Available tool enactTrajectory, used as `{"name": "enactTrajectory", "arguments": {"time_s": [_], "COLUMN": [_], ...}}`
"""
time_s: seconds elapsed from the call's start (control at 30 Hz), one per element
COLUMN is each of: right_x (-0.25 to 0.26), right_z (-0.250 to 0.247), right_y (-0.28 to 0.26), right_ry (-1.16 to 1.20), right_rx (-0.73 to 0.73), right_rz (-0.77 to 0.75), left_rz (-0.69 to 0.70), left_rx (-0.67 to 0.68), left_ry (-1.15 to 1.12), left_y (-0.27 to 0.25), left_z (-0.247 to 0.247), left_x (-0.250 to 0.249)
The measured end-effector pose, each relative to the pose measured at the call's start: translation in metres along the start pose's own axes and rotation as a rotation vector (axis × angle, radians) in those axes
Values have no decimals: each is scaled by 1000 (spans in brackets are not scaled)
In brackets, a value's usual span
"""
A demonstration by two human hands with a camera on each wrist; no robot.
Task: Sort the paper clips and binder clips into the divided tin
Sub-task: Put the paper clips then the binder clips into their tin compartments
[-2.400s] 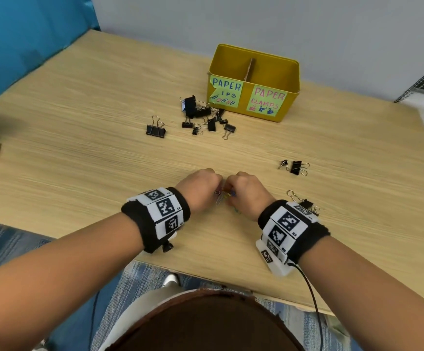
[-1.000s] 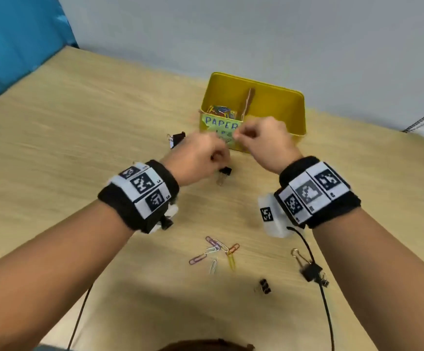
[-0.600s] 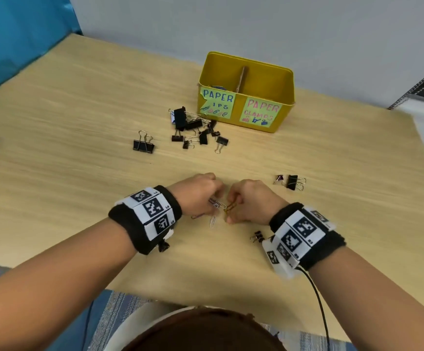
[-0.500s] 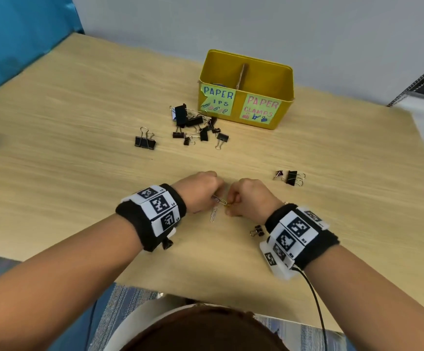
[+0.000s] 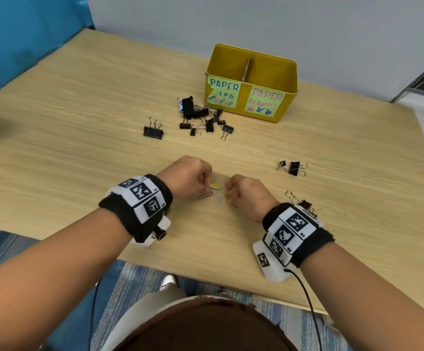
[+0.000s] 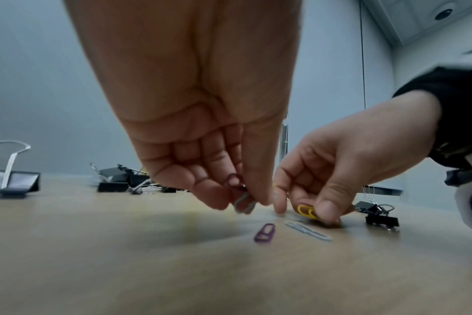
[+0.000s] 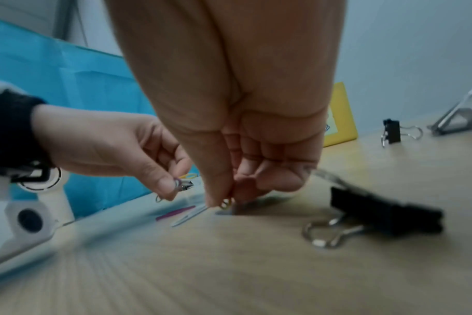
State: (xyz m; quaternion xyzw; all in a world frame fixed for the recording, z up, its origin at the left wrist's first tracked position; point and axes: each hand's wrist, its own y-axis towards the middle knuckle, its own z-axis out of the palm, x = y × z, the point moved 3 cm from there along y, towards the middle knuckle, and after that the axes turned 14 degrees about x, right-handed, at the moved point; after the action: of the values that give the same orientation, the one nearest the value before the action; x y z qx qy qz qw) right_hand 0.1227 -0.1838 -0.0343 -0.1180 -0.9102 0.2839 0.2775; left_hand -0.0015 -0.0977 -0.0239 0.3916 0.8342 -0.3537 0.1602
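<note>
I see the table [image 5: 79, 102] with the yellow tin [image 5: 254, 82] at its far side, one divider splitting it into two compartments. Both forearms reach in side by side, fists down, well short of the tin. My left hand [image 5: 188, 177] pinches a small bunch of paper clips [image 6: 240, 191] between thumb and fingertips; my right hand [image 5: 247, 195] pinches a yellow clip [image 6: 306, 211] against the table. Between the hands lie two loose clips, one purple [image 6: 264, 232], one silver [image 6: 307, 231]. A heap of black binder clips [image 5: 200, 117] sits just before the tin; I cannot count it exactly. A single binder clip [image 5: 153, 130] lies left of the heap.
</note>
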Motion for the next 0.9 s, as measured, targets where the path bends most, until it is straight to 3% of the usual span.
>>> {"name": "enactTrajectory", "arguments": {"time_s": [0.17,0.9], "right_x": [15,11], "right_z": [4,7], "right_y": [-3,2], "right_ry": [-117,-274], "right_rx": [44,104], "right_rz": [-206,-133], "left_rz": [-42,-206], "left_rx": [6,-101], "left_ry": [-31,145], "left_y": [-12,-15], "left_z": [11,17], "left_x": [8,-2]}}
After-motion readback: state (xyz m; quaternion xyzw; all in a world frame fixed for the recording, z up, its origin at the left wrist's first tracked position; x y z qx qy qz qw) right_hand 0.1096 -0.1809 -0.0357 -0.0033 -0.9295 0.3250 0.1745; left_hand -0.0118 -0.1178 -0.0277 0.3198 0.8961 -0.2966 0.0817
